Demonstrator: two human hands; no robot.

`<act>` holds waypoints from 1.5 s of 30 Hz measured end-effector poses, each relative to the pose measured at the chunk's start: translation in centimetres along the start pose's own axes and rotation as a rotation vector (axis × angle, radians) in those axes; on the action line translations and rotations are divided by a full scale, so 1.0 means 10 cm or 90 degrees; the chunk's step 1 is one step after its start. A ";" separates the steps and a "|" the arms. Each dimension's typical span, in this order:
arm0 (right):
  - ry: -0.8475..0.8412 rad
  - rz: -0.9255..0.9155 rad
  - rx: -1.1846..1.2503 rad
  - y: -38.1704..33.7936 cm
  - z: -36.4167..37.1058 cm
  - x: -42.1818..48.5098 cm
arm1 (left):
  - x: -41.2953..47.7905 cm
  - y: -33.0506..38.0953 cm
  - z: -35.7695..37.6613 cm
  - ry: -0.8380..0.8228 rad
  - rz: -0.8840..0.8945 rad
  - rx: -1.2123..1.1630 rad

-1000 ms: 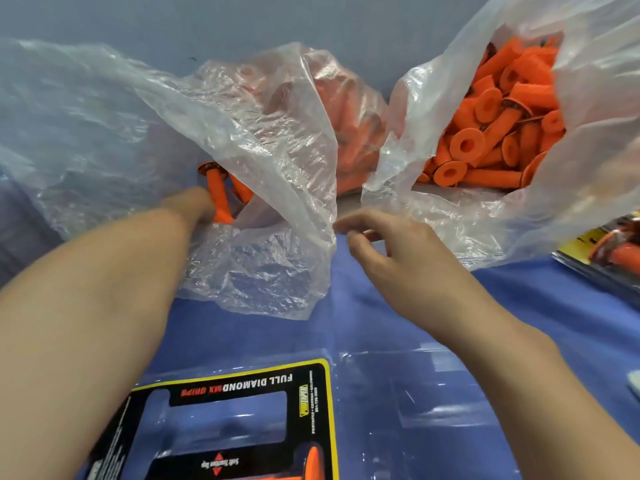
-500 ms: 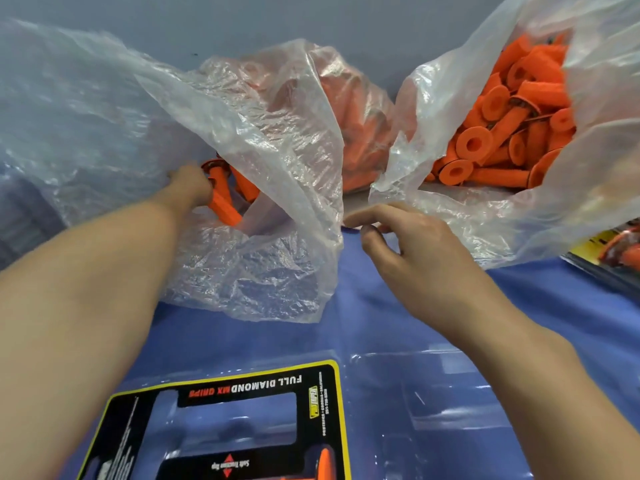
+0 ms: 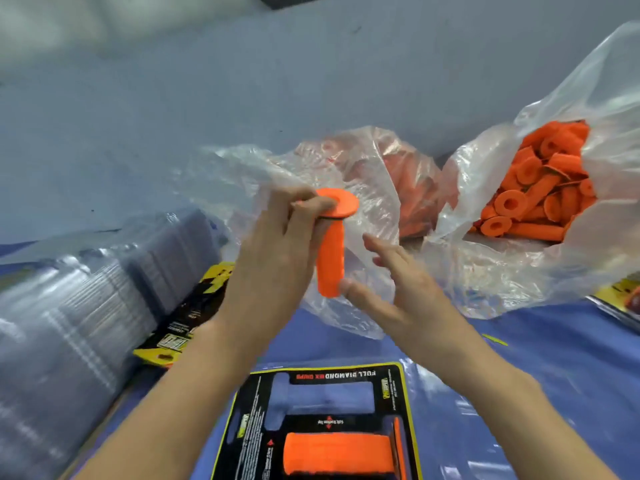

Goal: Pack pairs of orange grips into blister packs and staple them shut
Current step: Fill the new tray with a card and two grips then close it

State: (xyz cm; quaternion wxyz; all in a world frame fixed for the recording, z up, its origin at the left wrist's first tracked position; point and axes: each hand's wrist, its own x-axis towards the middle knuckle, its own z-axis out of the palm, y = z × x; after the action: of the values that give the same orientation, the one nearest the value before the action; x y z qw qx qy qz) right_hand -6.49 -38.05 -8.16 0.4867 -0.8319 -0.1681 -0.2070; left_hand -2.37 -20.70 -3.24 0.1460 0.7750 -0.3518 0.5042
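Note:
My left hand (image 3: 277,251) grips an orange grip (image 3: 331,251) near its flanged top and holds it upright above the blue table. Beside it, my right hand (image 3: 391,292) is spread, its thumb touching the grip's lower end. Below lies an open blister pack (image 3: 325,424) with a black and yellow card; one orange grip (image 3: 337,457) sits in its near cavity, and the far cavity shows only blue. Two clear plastic bags hold more orange grips: one behind my hands (image 3: 408,188), one at the right (image 3: 540,192).
A tall stack of clear blister shells (image 3: 79,327) lies at the left, with yellow and black cards (image 3: 194,313) beside it. A finished pack edge (image 3: 623,299) shows at the far right. Blue cloth (image 3: 554,375) covers the table; a grey wall stands behind.
My left hand pulled an orange grip out of the middle bag and raised it upright. My right hand left the bag's edge and came up to the grip's lower end. The view tilted up.

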 end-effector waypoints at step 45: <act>-0.145 -0.022 -0.194 0.03 0.14 -0.48 | -0.94 0.29 -0.34 -0.148 -0.363 -0.232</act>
State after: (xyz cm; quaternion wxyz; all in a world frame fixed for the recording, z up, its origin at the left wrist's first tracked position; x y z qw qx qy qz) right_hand -10.21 -37.40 -11.47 0.3297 -0.9109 -0.2029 -0.1430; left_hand -8.94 -17.04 -10.41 0.3759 0.8554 -0.2195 0.2807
